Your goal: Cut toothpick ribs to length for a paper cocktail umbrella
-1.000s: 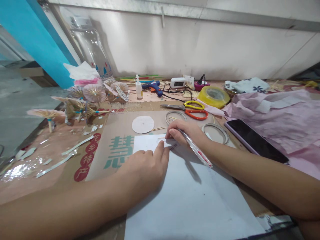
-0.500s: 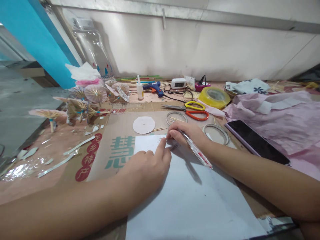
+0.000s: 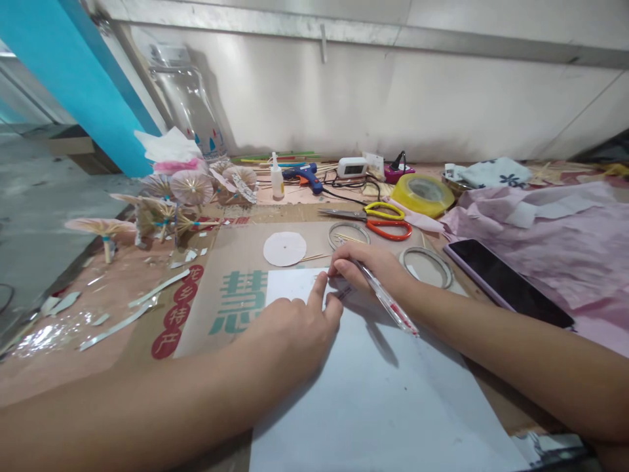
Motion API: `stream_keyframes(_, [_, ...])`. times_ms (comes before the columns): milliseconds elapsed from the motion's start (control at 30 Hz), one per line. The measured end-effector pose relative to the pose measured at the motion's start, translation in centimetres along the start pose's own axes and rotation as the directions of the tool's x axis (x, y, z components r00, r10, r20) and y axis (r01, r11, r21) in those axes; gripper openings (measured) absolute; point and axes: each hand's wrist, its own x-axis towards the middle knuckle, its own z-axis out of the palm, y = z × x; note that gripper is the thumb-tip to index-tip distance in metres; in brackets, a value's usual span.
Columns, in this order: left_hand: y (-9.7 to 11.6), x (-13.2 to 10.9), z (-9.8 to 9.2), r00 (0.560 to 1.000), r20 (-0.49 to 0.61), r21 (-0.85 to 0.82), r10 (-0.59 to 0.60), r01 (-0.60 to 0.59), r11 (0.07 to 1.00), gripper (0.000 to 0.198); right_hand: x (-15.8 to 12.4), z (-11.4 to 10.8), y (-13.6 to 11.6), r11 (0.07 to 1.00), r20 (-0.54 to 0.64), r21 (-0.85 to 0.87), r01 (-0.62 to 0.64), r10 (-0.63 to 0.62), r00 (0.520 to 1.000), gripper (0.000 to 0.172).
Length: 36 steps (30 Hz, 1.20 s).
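Note:
A sheet of white paper lies on flattened cardboard. My right hand is closed round a clear pen with red inside, its tip hidden by the fingers near the paper's far edge. My left hand rests on the paper, index finger stretched out beside the pen tip and thumb apart from it. A small dark-marked strip shows between the hands; its kind I cannot tell. Just beyond the paper lie a white paper disc with a centre dot and thin wooden sticks.
Scissors, grey rings, yellow tape and a phone lie beyond and right. A glue bottle and blue glue gun are at the back. Small paper umbrellas and paper scraps lie left.
The whole view has shifted slightly, so things sit a little lower and to the right. Both hands keep nearly the same pose, with the pen still in my right hand.

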Motion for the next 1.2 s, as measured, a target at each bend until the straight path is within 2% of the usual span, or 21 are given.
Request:
stream_keyframes(100, [0.00, 0.07, -0.23, 1.000, 0.017, -0.009, 0.007, -0.007, 1.000, 0.037, 0.08, 0.01, -0.03, 1.000, 0.001, -0.013, 0.022, -0.022, 1.000, 0.026])
stream_keyframes(267, [0.07, -0.07, -0.18, 1.000, -0.015, -0.006, 0.003, -0.003, 1.000, 0.032, 0.13, -0.11, -0.28, 1.000, 0.011, -0.011, 0.016, -0.016, 1.000, 0.025])
stream_keyframes(600, [-0.07, 0.07, -0.08, 1.000, 0.019, -0.031, 0.003, -0.002, 1.000, 0.035, -0.10, -0.08, -0.23, 0.999, 0.000, -0.033, 0.002, -0.002, 1.000, 0.023])
stream_keyframes(1200, [0.04, -0.01, 0.16, 1.000, -0.027, 0.011, 0.001, -0.001, 1.000, 0.036, -0.19, 0.13, 0.03, 1.000, -0.010, -0.012, -0.007, 0.007, 1.000, 0.021])
